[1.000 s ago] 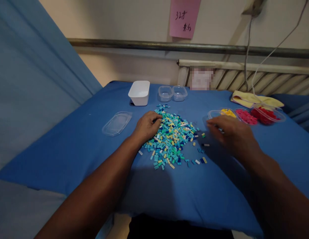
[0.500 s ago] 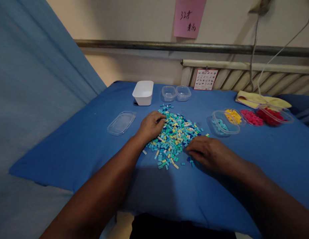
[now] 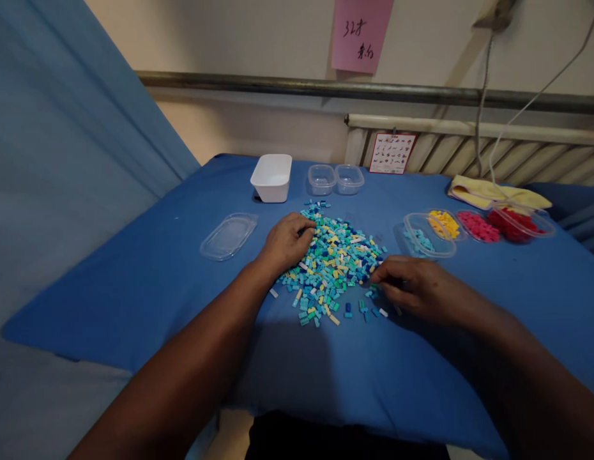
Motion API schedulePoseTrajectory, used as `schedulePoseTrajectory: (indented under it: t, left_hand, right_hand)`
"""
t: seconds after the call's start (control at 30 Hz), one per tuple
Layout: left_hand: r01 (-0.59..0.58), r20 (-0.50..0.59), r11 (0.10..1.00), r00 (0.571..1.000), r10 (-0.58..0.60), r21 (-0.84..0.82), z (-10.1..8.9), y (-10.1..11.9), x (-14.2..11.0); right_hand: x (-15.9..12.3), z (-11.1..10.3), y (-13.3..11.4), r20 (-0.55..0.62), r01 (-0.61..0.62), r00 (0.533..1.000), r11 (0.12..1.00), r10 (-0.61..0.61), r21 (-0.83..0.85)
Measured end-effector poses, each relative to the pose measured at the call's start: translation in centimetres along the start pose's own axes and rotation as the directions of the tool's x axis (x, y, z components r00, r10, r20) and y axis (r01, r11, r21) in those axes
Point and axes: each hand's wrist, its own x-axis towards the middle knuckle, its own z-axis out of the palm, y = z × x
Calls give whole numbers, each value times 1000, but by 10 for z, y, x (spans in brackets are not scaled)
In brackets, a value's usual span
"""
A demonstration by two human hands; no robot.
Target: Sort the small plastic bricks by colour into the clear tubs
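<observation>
A loose heap of small building bricks, mostly light blue, green, pale yellow and dark blue, lies on the blue cloth. My left hand rests against the heap's left side, its fingers loosely bent with a gap to the thumb. Nothing shows in its grasp, though the fingertips partly blend into the bricks. At the right edge of the heap is my right hand, open, with fingers bent and thumb apart, fingertips touching the outer bricks. A few stray bricks lie below its fingers.
Behind the heap stand a white tub and two clear containers. A clear lid lies left. On the right are containers of light blue, yellow, pink and red pieces, near a yellow cloth.
My right hand has moved slightly right, away from the heap. More stray bricks now show beside its fingers. My left hand keeps its place on the heap; the view has shifted slightly.
</observation>
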Motion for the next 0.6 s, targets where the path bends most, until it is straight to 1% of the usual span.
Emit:
schedulePoseTrajectory:
  t: [0.07,0.13,0.33,0.4,0.5,0.6]
  left_hand:
    - [2,-3,1000,1000,-2,0,0,0,0]
    - [-1,-2,1000,1000,1,0,0,0,0]
    - [-19,-5,1000,1000,19,-13,0,0,0]
    - [-15,-3,1000,1000,15,-8,0,0,0]
    - [-4,-1,1000,1000,4,-2,0,0,0]
    - [-2,-4,1000,1000,2,-10,0,0,0]
  right_hand:
    - [2,4,-2,12,74,997,995,-73,-64]
    - [4,7,-4,39,98,995,988,-94,-120]
    - [4,9,-11,156,105,986,956,-64,-274]
    - [7,9,-13,150,76,988,943,-28,-325]
    - [11,7,-15,125,11,992,937,35,-349]
    - [11,1,-18,177,12,983,938,52,-346]
